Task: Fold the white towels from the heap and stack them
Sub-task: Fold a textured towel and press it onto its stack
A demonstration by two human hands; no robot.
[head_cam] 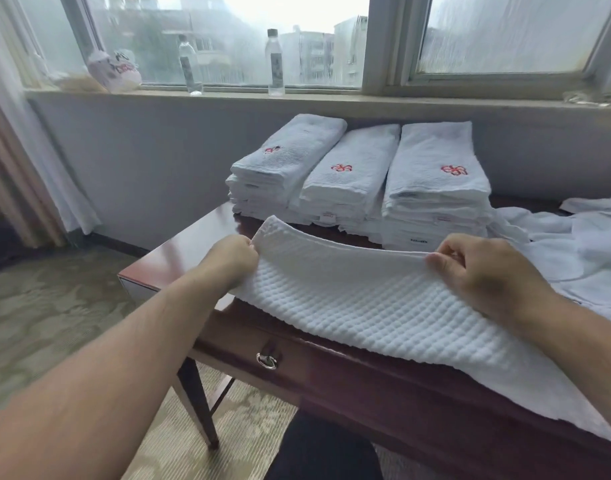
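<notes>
A white waffle-weave towel (383, 306) lies across the front of the dark wooden table (200, 230), its far edge lifted. My left hand (233, 259) pinches that edge at its left corner. At the right end of the same edge, my right hand (484, 268) grips the cloth with curled fingers. Behind the towel stand three stacks of folded white towels with red flower emblems: a left stack (283, 168), a middle stack (349, 178) and a right stack (435, 181). A heap of loose white towels (574, 244) lies at the table's right.
Two clear bottles (190, 65) (275, 62) and a white bag (115, 71) stand on the windowsill behind the table. The table has a front drawer with a metal ring pull (266, 361). Patterned carpet (54, 306) spreads to the left; a curtain (6, 98) hangs at the far left.
</notes>
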